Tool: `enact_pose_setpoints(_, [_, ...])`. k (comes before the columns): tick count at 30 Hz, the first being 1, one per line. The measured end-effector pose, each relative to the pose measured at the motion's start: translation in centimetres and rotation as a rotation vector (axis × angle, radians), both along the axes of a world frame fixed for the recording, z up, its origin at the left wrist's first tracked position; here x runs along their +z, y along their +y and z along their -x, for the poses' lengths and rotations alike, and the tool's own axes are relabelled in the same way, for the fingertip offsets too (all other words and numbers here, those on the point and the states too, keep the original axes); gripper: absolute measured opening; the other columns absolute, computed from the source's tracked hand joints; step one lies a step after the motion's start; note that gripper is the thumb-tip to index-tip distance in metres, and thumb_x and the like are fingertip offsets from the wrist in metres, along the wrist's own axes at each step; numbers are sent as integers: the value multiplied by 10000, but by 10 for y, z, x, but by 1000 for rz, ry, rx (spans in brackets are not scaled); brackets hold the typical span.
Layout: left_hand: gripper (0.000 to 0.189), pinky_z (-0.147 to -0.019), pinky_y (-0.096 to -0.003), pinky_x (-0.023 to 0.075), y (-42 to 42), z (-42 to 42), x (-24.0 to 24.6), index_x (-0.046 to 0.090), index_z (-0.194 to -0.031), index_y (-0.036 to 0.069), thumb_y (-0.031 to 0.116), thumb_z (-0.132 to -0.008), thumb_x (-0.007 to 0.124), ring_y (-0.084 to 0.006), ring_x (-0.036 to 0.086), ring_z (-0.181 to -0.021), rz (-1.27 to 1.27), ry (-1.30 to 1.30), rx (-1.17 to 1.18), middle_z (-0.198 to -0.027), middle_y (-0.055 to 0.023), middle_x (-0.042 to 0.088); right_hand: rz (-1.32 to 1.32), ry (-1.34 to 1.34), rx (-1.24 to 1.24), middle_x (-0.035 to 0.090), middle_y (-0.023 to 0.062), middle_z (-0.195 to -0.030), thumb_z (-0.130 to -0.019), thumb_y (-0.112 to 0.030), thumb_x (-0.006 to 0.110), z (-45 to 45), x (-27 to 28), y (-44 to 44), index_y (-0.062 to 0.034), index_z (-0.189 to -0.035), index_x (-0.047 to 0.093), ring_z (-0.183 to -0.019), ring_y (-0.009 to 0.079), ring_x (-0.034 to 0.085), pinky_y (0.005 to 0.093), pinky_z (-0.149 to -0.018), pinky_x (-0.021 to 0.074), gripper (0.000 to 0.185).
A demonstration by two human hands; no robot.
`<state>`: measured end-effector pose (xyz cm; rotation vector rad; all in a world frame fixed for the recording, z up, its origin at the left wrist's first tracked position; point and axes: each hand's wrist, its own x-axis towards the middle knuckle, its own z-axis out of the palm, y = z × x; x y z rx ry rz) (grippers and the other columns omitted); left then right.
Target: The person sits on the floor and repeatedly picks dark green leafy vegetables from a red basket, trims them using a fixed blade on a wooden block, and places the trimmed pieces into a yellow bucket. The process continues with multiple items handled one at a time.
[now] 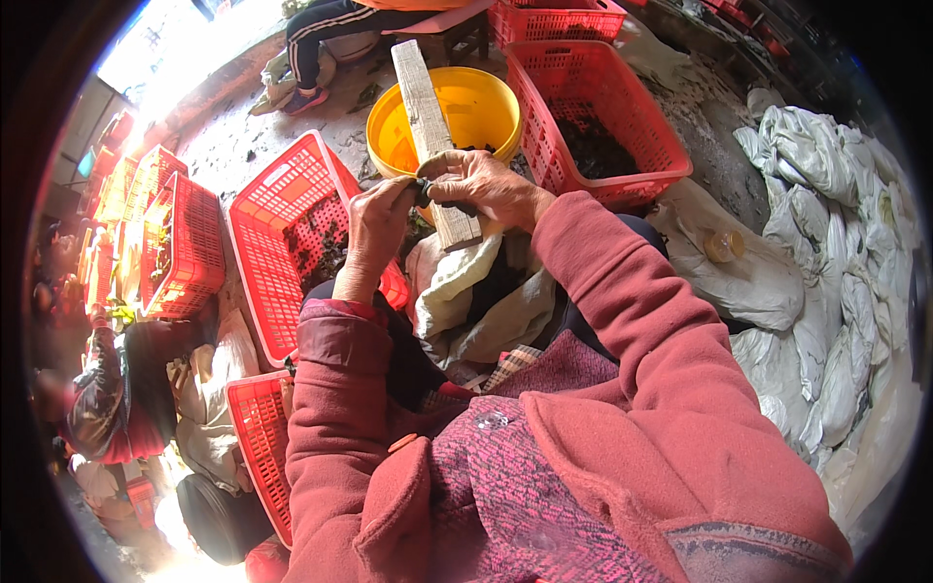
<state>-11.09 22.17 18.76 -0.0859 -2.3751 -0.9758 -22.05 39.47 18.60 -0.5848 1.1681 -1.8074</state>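
Note:
Both my hands meet over the near rim of a yellow bucket [481, 109], above a rough wooden board [423, 109] that lies across it. Between the fingertips of my left hand [379, 226] and my right hand [488, 186] is a small dark green, leaf-like piece [423, 191]. My right hand, its fingers curled, also has a darker strip beneath them. Below the board's near end, an open pale woven sack [455, 291] lies between my knees, its inside dark.
Red plastic crates holding dark scraps stand left [255, 211] and right [612, 131] of the bucket. White sacks [824, 218] are heaped at the right. A seated person's leg [306, 44] is beyond the bucket; another person [131, 386] is at the left, near stacked crates [193, 248].

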Motion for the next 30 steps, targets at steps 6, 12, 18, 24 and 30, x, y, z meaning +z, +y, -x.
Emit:
enact_pose_setpoints(6, [203, -581, -267, 507, -22, -1, -3, 709, -1014, -9, 89, -871, 601, -97, 639, -596, -253, -237, 122, -698, -88, 683, -236, 217, 35, 687, 62, -985, -829, -79, 745, 9, 11, 19, -2, -1097, 665, -906, 127, 639, 272, -862, 507, 290])
enact_pose_setpoints(12, [322, -709, -326, 538, -12, 8, -1, 650, -1155, 28, 133, -853, 681, -225, 681, -817, -97, 0, 202, -1024, -142, 665, -331, 296, -22, 676, 10, -889, -883, -120, 693, 10, 10, 25, -19, -1051, 676, -778, 77, 610, 231, -674, 500, 196])
enact_pose_setpoints(18, [420, -847, -430, 464, 28, 17, -6, 579, -1227, 61, 192, -842, 683, -337, 609, -974, 270, 46, -154, -1027, -135, 639, -258, 260, -64, 669, -12, -869, -919, -168, 663, 7, 8, 16, -26, -1112, 676, -752, 59, 590, 193, -672, 483, 240])
enact_pose_setpoints(24, [174, -732, -407, 494, 12, 31, -3, 678, -989, 63, 162, -848, 653, -307, 613, -844, 290, -38, -108, -848, -109, 603, -337, 482, 9, 654, -1, -798, -899, -194, 682, 39, 14, 23, -24, -987, 717, -713, 71, 564, 221, -655, 464, 195])
enact_pose_setpoints(30, [120, -739, -394, 483, -7, 58, 2, 678, -913, 88, 191, -868, 635, -289, 617, -839, 385, -98, -62, -835, -83, 609, -351, 683, -48, 667, -3, -789, -888, -141, 679, 74, 14, 29, -11, -1000, 721, -738, 76, 581, 236, -701, 474, 177])
